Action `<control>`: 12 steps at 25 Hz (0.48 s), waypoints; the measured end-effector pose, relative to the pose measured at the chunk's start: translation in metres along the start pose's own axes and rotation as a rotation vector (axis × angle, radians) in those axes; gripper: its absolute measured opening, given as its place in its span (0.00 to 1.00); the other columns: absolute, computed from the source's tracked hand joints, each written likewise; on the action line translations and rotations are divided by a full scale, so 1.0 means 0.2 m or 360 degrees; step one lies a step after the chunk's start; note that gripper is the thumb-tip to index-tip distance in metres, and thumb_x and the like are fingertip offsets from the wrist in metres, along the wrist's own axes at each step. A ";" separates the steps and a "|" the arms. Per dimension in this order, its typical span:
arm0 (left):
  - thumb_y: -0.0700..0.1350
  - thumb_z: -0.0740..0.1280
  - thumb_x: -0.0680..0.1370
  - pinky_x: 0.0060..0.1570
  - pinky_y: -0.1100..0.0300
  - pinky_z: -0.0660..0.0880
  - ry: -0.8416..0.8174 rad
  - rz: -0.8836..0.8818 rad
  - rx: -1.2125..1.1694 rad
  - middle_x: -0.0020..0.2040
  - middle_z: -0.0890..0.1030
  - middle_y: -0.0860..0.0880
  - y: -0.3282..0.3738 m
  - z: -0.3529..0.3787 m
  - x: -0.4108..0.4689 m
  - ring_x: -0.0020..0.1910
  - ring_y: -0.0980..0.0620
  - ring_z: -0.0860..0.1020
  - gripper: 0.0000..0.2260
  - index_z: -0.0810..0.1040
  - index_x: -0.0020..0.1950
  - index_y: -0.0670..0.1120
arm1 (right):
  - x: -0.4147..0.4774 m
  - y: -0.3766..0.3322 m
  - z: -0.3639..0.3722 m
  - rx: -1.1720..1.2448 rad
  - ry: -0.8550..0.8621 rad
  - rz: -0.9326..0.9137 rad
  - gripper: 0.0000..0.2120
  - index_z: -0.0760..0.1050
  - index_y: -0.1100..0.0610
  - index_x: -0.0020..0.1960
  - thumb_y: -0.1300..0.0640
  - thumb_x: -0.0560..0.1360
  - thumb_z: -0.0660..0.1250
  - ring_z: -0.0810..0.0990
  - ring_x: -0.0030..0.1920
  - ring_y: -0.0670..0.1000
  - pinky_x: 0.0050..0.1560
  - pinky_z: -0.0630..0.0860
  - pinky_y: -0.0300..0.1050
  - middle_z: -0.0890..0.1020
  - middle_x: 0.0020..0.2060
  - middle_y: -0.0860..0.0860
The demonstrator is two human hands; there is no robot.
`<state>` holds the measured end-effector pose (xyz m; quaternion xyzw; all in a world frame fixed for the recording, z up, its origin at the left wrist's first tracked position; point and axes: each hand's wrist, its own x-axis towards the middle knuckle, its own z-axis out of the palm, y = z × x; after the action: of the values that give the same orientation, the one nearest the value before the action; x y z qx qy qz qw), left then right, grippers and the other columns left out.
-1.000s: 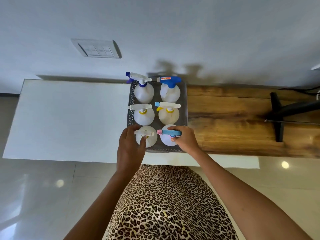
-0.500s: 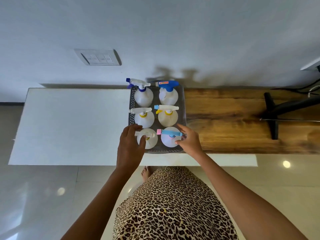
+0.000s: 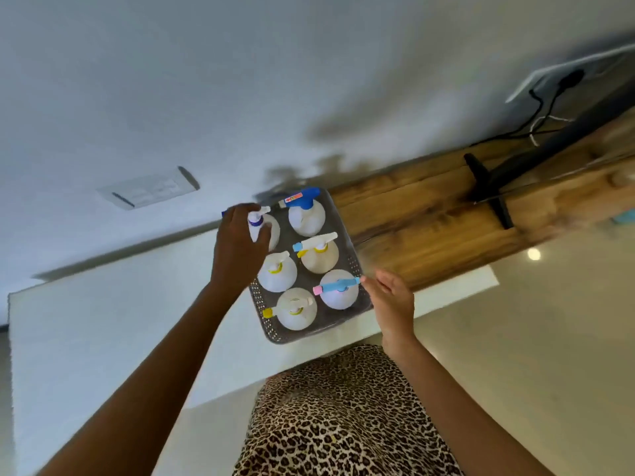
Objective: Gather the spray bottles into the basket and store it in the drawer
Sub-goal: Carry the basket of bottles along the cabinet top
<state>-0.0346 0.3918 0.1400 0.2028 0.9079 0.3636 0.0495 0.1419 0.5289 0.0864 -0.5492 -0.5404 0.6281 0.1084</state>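
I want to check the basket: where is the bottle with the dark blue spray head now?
In the head view, the bottle with the dark blue spray head stands in the basket's far right corner, near the wall, behind the bottle with the yellow collar.

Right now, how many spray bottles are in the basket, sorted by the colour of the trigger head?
White trigger head: 4, far left one held by the left hand, middle left, middle right, near left
Dark blue trigger head: 1
Light blue trigger head: 1
Total: 6 in the basket
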 end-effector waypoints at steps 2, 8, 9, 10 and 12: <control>0.40 0.66 0.75 0.54 0.64 0.64 -0.0150 0.0036 0.0042 0.59 0.76 0.37 -0.09 -0.01 0.15 0.59 0.40 0.73 0.15 0.72 0.60 0.36 | -0.04 0.04 0.08 0.0190 0.0204 0.0183 0.14 0.74 0.57 0.57 0.57 0.72 0.69 0.76 0.56 0.49 0.50 0.73 0.38 0.78 0.53 0.51; 0.51 0.59 0.78 0.62 0.55 0.64 -0.0685 0.0008 0.0344 0.64 0.75 0.39 -0.31 0.07 0.58 0.63 0.41 0.72 0.19 0.72 0.61 0.39 | -0.07 0.18 0.28 0.0630 0.0603 0.0611 0.07 0.73 0.54 0.51 0.51 0.76 0.63 0.73 0.49 0.49 0.57 0.70 0.48 0.75 0.53 0.52; 0.54 0.56 0.79 0.62 0.54 0.64 -0.0793 -0.0024 0.0433 0.64 0.74 0.38 -0.33 0.10 0.64 0.63 0.40 0.72 0.21 0.73 0.61 0.38 | -0.06 0.21 0.29 0.0747 0.0649 0.0701 0.11 0.73 0.55 0.54 0.49 0.77 0.60 0.73 0.46 0.48 0.54 0.69 0.47 0.74 0.53 0.52; 0.55 0.52 0.80 0.62 0.53 0.64 -0.0894 -0.0076 0.0506 0.64 0.74 0.36 -0.35 0.14 0.70 0.63 0.39 0.71 0.24 0.73 0.60 0.36 | -0.06 0.25 0.31 0.0864 0.0693 0.0793 0.16 0.72 0.56 0.60 0.48 0.78 0.57 0.73 0.47 0.47 0.53 0.68 0.47 0.74 0.56 0.53; 0.59 0.47 0.80 0.63 0.50 0.64 -0.1032 -0.0210 0.0521 0.65 0.72 0.34 -0.41 0.22 0.80 0.64 0.37 0.70 0.30 0.73 0.60 0.34 | -0.05 0.33 0.33 0.0985 0.0764 0.0940 0.23 0.65 0.59 0.69 0.47 0.80 0.54 0.71 0.54 0.50 0.52 0.66 0.46 0.72 0.65 0.56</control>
<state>-0.1977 0.4318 0.0618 0.2536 0.9023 0.1264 0.3249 0.1219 0.4598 0.0272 -0.7504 -0.1093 0.6187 0.2052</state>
